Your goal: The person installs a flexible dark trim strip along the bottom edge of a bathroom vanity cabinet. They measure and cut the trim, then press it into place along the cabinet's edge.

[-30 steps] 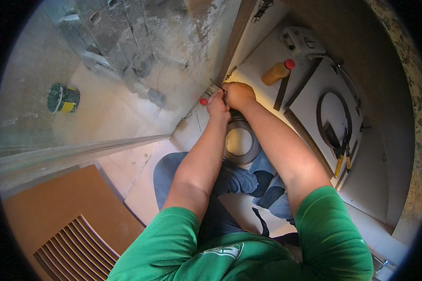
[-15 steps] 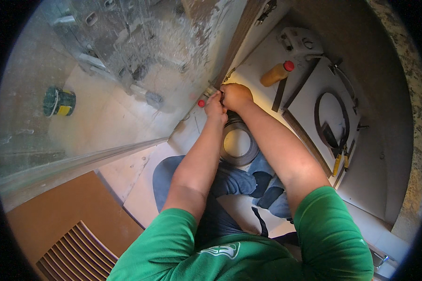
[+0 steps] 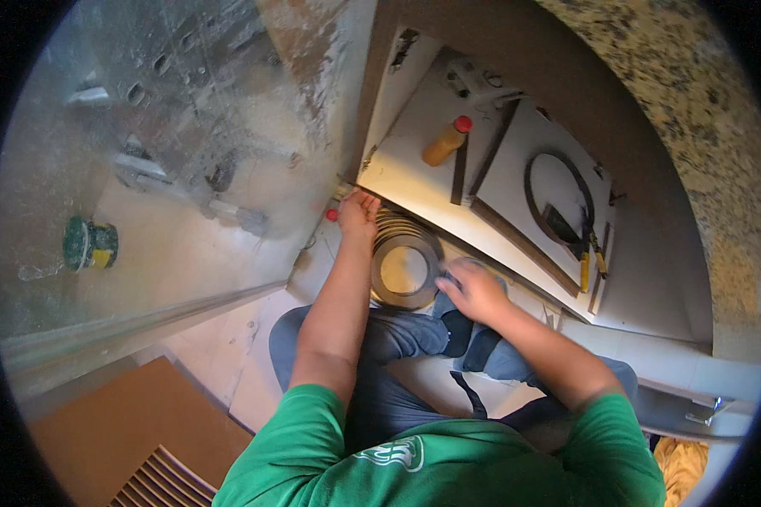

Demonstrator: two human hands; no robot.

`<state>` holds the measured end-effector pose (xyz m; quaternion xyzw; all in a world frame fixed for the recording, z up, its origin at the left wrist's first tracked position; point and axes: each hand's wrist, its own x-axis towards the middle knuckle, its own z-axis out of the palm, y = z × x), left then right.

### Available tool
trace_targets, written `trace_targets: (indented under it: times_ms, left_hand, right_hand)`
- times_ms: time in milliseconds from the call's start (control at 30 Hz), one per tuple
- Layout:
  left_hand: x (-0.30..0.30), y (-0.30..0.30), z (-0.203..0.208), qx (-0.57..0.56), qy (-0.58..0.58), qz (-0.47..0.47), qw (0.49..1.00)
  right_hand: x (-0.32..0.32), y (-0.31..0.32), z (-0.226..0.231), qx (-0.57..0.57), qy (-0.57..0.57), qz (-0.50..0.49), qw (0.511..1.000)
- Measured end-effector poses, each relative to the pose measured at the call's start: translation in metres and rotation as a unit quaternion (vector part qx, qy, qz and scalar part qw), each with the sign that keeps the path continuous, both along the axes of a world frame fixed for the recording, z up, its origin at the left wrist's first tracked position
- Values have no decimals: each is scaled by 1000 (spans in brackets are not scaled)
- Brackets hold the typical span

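Note:
My left hand (image 3: 359,211) is at the front corner of a white cabinet, with its fingers bent against the dark front edge. What sits between those fingers is too small to make out. Lower and to the right, my right hand (image 3: 479,294) is blurred by motion, its thumb and fingers pointing toward a coil. That coil of dark, flat banding (image 3: 378,279) lies on the floor in front of my crossed legs, its upper turns spread apart. A small red cap (image 3: 331,215) is just left of my left hand.
Inside the cabinet lie a bottle with a red cap (image 3: 446,142), a loose white panel (image 3: 528,160), a dark strip loop (image 3: 526,182) and yellow-handled tools (image 3: 584,272). A speckled stone counter (image 3: 651,63) overhangs at right. Dusty glass (image 3: 169,203) rises at left, with a green bucket (image 3: 78,243) beyond.
My right hand has left the cabinet corner and come down and right, beside the coil. My left hand stays at the corner. The view has shifted, showing more of the counter.

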<state>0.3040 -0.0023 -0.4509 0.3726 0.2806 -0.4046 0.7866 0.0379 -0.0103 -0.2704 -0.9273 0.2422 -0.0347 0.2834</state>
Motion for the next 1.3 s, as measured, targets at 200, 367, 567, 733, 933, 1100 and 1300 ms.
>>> trace_targets:
  times_ms: [200,367,567,733,933,1100,1300]
  left_hand:
    - [-6,-14,24,61,-44,36,997]
    - [-14,-22,58,-98,-75,-3,992]
    - [-3,-19,94,-243,-59,-62,966]
    - [-1,-13,84,-230,-66,-102,965]
    - [-11,-21,93,-284,-29,-86,955]
    - [-34,4,119,-212,-19,-137,967]
    - [-46,-21,118,-295,-24,-128,947]
  right_hand:
    - [-192,35,92,74,223,-137,962]
    - [-273,74,135,47,229,-309,922]
    - [-293,102,140,55,220,-276,934]
    - [-313,114,153,51,142,-285,947]
    - [-356,128,167,-40,95,-342,934]
    - [-391,142,168,-124,96,-398,904]
    - [-402,150,153,-226,74,-440,866]
